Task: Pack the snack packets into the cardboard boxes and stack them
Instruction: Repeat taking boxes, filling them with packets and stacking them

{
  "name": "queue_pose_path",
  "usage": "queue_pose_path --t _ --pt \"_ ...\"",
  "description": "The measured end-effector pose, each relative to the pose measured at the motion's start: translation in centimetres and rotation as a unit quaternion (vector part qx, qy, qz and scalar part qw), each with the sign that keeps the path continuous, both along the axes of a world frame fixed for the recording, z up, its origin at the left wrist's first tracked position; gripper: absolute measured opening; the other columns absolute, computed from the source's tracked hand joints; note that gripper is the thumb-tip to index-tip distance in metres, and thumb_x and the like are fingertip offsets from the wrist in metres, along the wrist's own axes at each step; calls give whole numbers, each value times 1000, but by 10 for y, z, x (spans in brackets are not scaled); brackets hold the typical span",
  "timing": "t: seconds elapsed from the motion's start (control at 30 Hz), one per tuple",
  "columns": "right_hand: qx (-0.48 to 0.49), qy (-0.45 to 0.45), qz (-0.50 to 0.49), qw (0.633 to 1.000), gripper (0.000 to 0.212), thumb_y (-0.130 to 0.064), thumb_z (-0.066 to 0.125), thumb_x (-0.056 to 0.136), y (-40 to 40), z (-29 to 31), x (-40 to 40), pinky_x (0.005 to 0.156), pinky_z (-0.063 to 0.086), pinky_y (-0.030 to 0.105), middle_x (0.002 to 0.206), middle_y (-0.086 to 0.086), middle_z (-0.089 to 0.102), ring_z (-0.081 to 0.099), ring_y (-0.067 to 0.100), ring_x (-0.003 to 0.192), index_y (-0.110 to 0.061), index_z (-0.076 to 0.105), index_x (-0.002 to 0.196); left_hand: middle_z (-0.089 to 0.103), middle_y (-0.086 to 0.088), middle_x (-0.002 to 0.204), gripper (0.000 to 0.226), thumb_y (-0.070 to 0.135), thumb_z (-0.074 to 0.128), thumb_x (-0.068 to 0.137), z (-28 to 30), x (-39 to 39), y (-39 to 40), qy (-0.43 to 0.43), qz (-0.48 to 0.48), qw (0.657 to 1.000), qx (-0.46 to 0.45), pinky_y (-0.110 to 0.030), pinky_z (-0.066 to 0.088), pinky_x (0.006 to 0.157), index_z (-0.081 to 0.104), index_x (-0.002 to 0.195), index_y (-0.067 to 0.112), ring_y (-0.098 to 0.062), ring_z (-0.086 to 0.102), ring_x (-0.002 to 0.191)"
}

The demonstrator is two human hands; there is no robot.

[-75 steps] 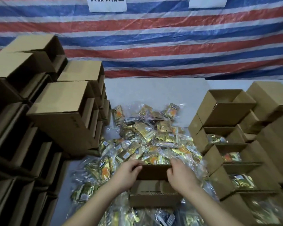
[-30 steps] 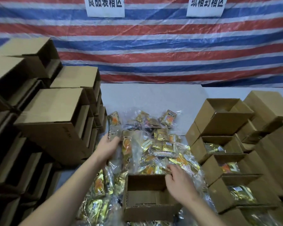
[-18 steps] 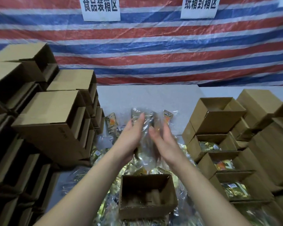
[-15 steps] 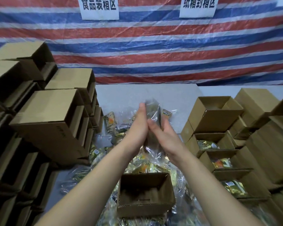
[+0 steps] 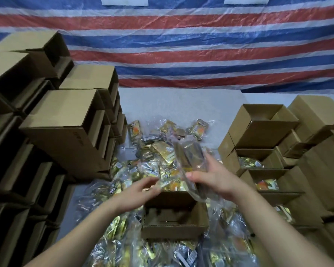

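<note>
Snack packets (image 5: 162,157) lie heaped across the grey surface (image 5: 174,105), gold and orange in clear wrappers, filling the middle ground between two banks of cartons. The right hand (image 5: 212,178) is raised just above the heap with its forearm reaching in from the lower right; its thumb points left and its fingers curl round a clear-wrapped packet (image 5: 189,158), which stands tilted, top end leaning away and lower end trailing down toward the open box (image 5: 175,214). The left hand (image 5: 141,191) comes in from the lower left, palm turned inward, fingers loosely spread and slightly bent near the far rim of that box; motion blur hides whether its fingertips touch the wrapper or the cardboard. The open box sits on top of the packets directly in front of the person, mouth upward, nothing clearly visible inside.

To the left, stacked empty boxes (image 5: 62,128) rise in tiers. To the right, a row of filled boxes (image 5: 258,160) stands open, packets showing inside several. A striped red, white and blue tarpaulin (image 5: 181,45) hangs behind.
</note>
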State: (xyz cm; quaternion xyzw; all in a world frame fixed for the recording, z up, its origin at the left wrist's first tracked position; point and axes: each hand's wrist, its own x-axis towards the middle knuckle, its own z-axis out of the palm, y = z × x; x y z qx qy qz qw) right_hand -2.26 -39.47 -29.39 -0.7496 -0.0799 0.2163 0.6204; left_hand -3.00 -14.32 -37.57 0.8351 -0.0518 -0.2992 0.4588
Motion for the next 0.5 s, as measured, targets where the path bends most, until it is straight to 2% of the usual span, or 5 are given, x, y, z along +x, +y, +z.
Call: queue_pose_path --t 0.17,0.23,0.3,0.37,0.5 --pt "-114 -17 132 985 41 -35 75 73 14 -17 -2 79 45 12 98 -29 68 64 -7 91 -63 61 100 61 37 101 18 52 42 100 -37 -22 5 41 105 993 -31 1 39 70 59 102 57 21 53 96" --pt "-184 -25 203 961 36 -35 70 77 20 -26 0 71 47 15 90 -26 65 60 -7 78 -58 61 103 58 44 93 23 51 36 102 -35 -21 2 40 114 992 -40 3 35 71 58 95 55 27 49 91" --pt "-253 -16 278 927 43 -34 65 80 27 -39 1 73 54 28 95 -16 67 62 3 78 -48 59 120 52 45 107 24 52 32 103 -36 -20 1 47 115 991 -51 -4 35 92 56 106 52 24 44 104" --pt "-310 2 338 888 54 -32 62 85 34 -50 1 75 57 34 102 -9 71 67 12 84 -50 50 134 54 28 127 37 52 28 103 -40 -19 2 53 112 990 -64 -24 35 109 57 123 38 6 47 120" --pt "-375 15 406 833 44 -35 59 89 59 -69 11 69 50 30 99 -8 65 62 9 80 -38 53 132 66 0 104 38 39 27 107 -43 -21 -4 40 115 989 -87 -21 48 84 60 106 21 -6 63 96"
